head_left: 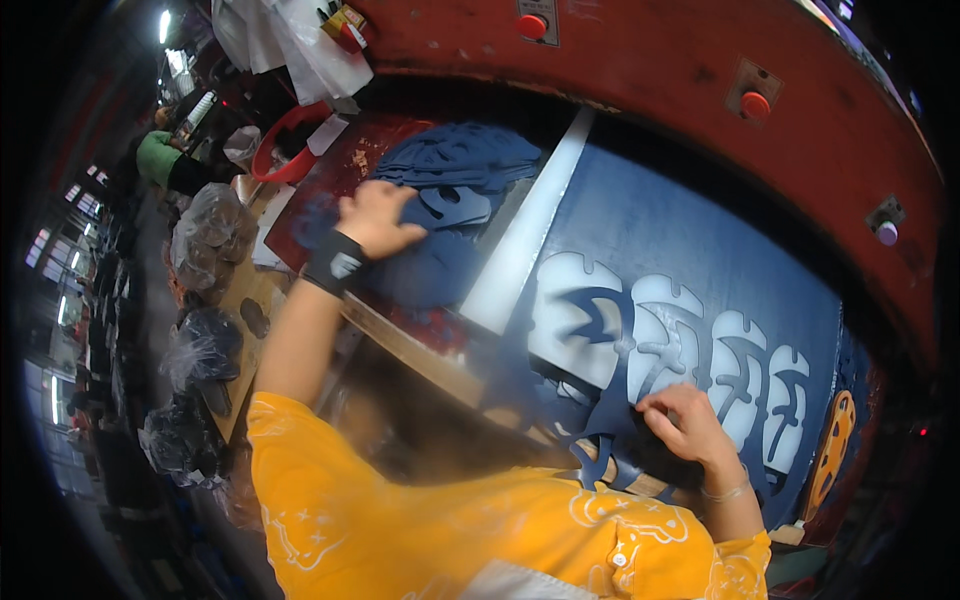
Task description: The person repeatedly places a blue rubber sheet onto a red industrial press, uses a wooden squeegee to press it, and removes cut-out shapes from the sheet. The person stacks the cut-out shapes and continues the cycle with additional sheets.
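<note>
My left hand (382, 218) has its fingers spread, just beside a pile of dark blue cut-out pieces (455, 155) at the left of the worktable. It holds nothing that I can see. A blue sheet (690, 230) lies over the right part of the table, with shoe-sole-shaped openings that show the white surface (572, 345) below. At the sheet's near edge my right hand (690, 425) is closed, thumb and forefinger pinching the torn blue web between the openings. Loose blue strips (595, 455) hang over the table's front edge under it.
A white strip (530, 225) divides the table. Behind stands a red machine beam (670, 60) with red buttons (755, 104). An orange perforated oval plate (832, 455) lies far right. Left are a red basin (270, 155), plastic bags (210, 235) and a person in green (158, 157).
</note>
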Tool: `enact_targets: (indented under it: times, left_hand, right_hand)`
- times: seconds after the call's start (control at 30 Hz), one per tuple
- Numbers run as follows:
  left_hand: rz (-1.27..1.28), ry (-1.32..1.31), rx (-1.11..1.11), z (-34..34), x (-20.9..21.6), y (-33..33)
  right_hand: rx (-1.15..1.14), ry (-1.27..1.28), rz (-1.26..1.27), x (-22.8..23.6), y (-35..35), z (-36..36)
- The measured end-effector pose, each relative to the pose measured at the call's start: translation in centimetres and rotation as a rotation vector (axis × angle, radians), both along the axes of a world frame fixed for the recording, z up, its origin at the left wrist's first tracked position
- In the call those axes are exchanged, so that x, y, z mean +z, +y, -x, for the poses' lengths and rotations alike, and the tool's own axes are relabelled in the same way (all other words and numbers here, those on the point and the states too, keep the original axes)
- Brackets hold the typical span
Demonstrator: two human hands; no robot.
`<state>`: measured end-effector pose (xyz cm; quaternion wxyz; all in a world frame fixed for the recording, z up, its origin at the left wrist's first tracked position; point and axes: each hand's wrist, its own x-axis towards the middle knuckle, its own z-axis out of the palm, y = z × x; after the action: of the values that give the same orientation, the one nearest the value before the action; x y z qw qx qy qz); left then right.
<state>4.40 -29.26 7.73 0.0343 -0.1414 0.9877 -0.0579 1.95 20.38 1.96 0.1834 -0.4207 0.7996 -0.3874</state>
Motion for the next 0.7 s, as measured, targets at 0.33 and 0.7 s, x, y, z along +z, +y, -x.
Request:
enact_targets:
  times: [0.33,0.7]
  left_hand:
    - [-0.463,0.347,-0.583,11.8,-8.5,20.1]
    - [-0.212,0.161,-0.519,5.0,-8.3,21.7]
  right_hand:
    - [-1.028,0.494,-0.927,-2.6,15.4,6.5]
    - [-1.006,0.4,-0.644,-2.1,16.3,-5.7]
